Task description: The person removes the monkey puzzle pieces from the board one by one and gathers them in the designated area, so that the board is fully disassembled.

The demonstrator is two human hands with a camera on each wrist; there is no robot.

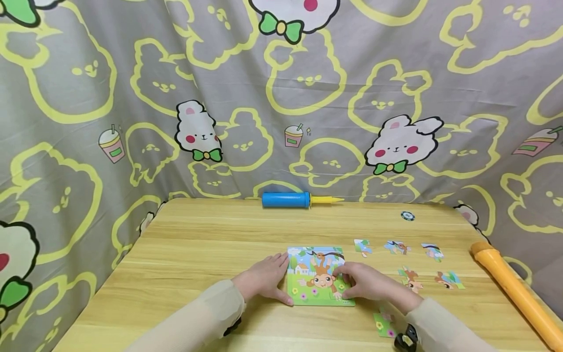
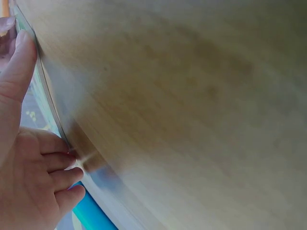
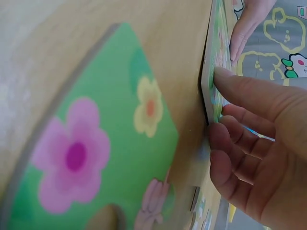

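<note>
A square puzzle board (image 1: 314, 293) with a picture of a monkey, a house and flowers lies flat on the table between both hands. My left hand (image 1: 266, 278) rests at its left edge, fingers fairly straight along the side and thumb near the lower left corner. At the right edge, my right hand (image 1: 367, 282) holds the board with thumb and curled fingers. The right wrist view shows that thumb (image 3: 249, 91) against the board's edge. Close to this wrist lies a puzzle piece (image 3: 120, 163) with pink and yellow flowers, partly hidden by the right arm in the head view.
Several loose puzzle pieces (image 1: 398, 248) lie to the right of the board. A blue and yellow hand pump (image 1: 286, 200) lies at the table's back edge. A round chip (image 1: 407, 215) is at the back right. An orange stick-like object (image 1: 519, 296) lies along the right edge.
</note>
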